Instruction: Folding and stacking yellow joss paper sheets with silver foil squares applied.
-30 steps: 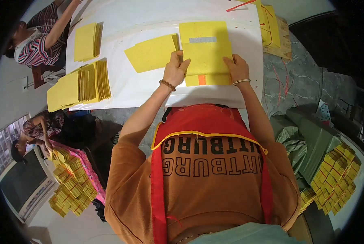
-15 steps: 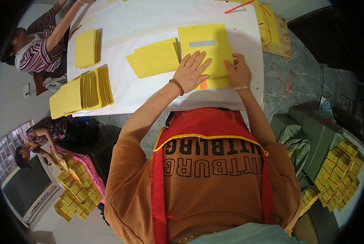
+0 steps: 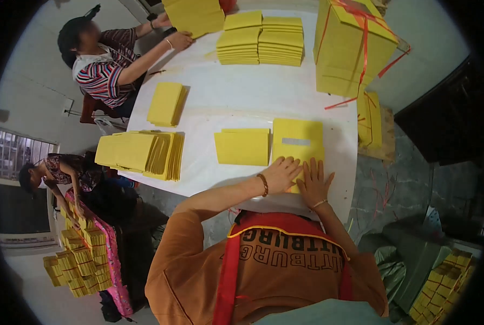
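On the white table [image 3: 236,105] in front of me lies a yellow paper piece [image 3: 299,129] with a grey rectangle [image 3: 296,142] on its upper half. My left hand [image 3: 283,174] rests flat on its lower left part, fingers stretched. Beside it my right hand [image 3: 315,185] presses flat on the lower right part, fingers spread and pointing away from me. A bit of orange shows at the near edge between the hands. Just left of this piece lie a few overlapping yellow sheets [image 3: 243,147], touched by neither hand.
Yellow stacks [image 3: 131,153] and a smaller pile [image 3: 166,104] lie on the left. Farther back are more stacks [image 3: 280,40] and a tall yellow bundle [image 3: 342,59] with red strapping. A co-worker [image 3: 109,65] holds a yellow sheet [image 3: 196,16]; another person [image 3: 63,168] handles bundles [image 3: 79,260].
My right hand has gone from gripping the paper's right edge to lying flat on it. My left hand has slid toward the near edge. The view now takes in more of the table's far side.
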`<move>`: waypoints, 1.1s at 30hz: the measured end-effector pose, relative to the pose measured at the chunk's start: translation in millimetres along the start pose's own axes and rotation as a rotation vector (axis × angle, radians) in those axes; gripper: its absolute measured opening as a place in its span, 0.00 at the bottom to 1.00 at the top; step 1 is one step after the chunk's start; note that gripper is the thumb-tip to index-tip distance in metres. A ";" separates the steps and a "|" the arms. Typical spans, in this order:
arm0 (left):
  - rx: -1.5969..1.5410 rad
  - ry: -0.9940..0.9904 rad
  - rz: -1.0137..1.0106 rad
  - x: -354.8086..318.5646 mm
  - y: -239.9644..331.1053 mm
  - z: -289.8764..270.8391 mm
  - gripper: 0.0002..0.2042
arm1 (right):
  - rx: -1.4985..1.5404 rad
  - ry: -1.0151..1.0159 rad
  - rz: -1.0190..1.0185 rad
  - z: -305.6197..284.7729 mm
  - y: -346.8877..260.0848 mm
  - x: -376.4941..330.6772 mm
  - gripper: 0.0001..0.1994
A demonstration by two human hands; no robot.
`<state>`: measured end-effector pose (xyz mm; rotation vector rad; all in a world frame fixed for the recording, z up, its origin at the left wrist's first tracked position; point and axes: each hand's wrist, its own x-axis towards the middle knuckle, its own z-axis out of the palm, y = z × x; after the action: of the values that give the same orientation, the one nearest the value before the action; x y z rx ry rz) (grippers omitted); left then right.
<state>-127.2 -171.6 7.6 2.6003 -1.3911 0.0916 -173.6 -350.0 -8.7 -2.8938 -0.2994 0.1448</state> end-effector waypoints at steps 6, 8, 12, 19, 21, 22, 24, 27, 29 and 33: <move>0.245 0.219 -0.163 22.1 19.8 34.7 0.20 | 1.418 -0.080 0.084 -2.6 43.1 20.4 0.29; 0.126 0.059 -0.268 40.8 8.4 29.2 0.17 | 1.458 0.108 0.173 -35.2 37.3 27.9 0.27; -0.227 0.320 -0.220 30.2 5.4 -59.5 0.16 | 1.406 0.387 0.413 -39.6 38.9 29.7 0.25; -0.297 0.369 -0.174 -69.4 -19.2 -114.7 0.23 | 0.757 0.193 -0.135 -36.8 -8.6 15.6 0.12; -0.086 0.366 -0.262 -80.7 -33.9 -105.7 0.23 | 0.556 0.178 -0.539 -31.0 -28.3 26.1 0.13; 0.130 0.362 -0.346 -82.7 -42.9 -96.2 0.23 | 0.431 0.153 -0.563 -27.8 -44.3 27.9 0.15; 0.197 0.345 -0.379 -86.3 -64.8 -63.6 0.26 | 0.306 0.126 -0.585 -15.2 -68.3 37.5 0.18; 0.239 0.270 -0.413 -82.6 -73.9 -34.8 0.29 | 0.086 0.159 -0.591 8.9 -77.4 60.4 0.21; 0.200 0.171 -0.433 -81.6 -75.6 -21.2 0.29 | 0.017 0.200 -0.558 14.4 -79.0 66.1 0.21; 0.166 0.087 -0.478 -83.2 -76.2 -3.4 0.30 | 0.073 0.139 -0.567 9.2 -70.3 64.9 0.20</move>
<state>-110.2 -61.7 -11.6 2.9461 -0.7313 0.2556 -124.8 -267.1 -5.9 -2.6069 -1.0362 -0.1383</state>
